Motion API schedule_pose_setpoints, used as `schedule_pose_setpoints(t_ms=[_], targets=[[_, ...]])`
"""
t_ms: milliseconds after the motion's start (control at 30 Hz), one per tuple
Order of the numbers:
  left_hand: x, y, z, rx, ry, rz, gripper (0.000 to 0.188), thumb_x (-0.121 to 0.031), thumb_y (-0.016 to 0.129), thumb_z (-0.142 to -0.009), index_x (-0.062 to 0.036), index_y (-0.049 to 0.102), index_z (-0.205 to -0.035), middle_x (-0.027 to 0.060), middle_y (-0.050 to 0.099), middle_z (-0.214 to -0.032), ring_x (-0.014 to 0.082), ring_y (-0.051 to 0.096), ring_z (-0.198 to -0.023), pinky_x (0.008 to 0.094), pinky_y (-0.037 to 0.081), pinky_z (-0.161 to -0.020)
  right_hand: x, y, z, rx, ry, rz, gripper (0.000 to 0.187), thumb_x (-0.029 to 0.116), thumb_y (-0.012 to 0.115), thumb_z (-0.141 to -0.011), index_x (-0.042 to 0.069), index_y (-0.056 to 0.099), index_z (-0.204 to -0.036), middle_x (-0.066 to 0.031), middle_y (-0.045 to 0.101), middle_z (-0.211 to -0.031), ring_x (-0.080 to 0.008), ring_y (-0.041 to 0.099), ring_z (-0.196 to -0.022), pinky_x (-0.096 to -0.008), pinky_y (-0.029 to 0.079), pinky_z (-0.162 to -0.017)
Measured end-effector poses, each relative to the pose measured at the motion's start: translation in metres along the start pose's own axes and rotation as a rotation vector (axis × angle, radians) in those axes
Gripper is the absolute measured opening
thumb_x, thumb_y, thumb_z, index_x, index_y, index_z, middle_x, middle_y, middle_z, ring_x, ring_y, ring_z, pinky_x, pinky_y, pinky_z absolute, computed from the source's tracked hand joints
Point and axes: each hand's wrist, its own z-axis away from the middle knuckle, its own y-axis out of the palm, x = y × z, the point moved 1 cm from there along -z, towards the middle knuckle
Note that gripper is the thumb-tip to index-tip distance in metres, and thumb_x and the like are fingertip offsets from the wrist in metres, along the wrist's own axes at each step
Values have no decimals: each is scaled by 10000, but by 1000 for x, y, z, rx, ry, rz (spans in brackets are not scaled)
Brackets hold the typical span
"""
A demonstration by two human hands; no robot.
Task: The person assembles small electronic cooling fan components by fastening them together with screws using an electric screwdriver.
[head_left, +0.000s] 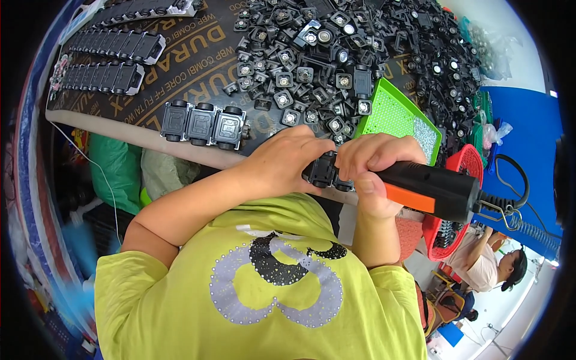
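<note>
My left hand [285, 157] is closed round a small black toy-vehicle chassis [323, 171] at the table's near edge. In my right hand [379, 157] lies a black electric screwdriver [429, 185] with an orange patch, fingers wrapped round its body. Its front end points left at the chassis; my fingers hide the tip, so I cannot tell whether it touches. Left of my hands, a short row of black wheeled chassis [201, 125] stands side by side. Just beyond my right hand, a green perforated tray [387, 108] holds many small silvery screws [425, 138].
A large heap of black plastic parts [312, 66] covers the far middle and right. Rows of finished-looking black chassis [114, 45] lie far left. A red basket [465, 162] stands at the right edge, near the screwdriver's coiled cable [528, 225]. Other people sit at lower right.
</note>
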Motion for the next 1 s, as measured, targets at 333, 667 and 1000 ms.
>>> schedule_pose_setpoints(t_ms=[333, 667, 1000], targets=[[-1, -1, 0, -25, 62, 95, 660, -159, 900, -652, -81, 632, -1251, 67, 670, -1013, 311, 584, -995, 419, 491, -903, -1, 16, 6, 105, 18, 302, 256, -22, 690, -867, 73, 471, -957, -79, 577, -746, -196, 565, -612, -385, 537, -630], [-6, -4, -2, 33, -15, 37, 673, -209, 903, -682, -56, 607, -1267, 93, 654, -991, 323, 573, -994, 434, 483, -904, 8, 5, 5, 125, 15, 146, 381, 118, 859, -808, 89, 538, -1012, -80, 634, -782, -233, 608, -641, -397, 537, -665], [-5, 0, -1, 63, 57, -105, 795, -250, 903, -682, -11, 523, -1338, 110, 640, -1201, 325, 554, -1120, 428, 452, -1021, 5, -76, -20, -496, -136, 309, 187, -66, 667, -908, 28, 508, -939, -109, 605, -710, -191, 600, -543, -332, 531, -562]])
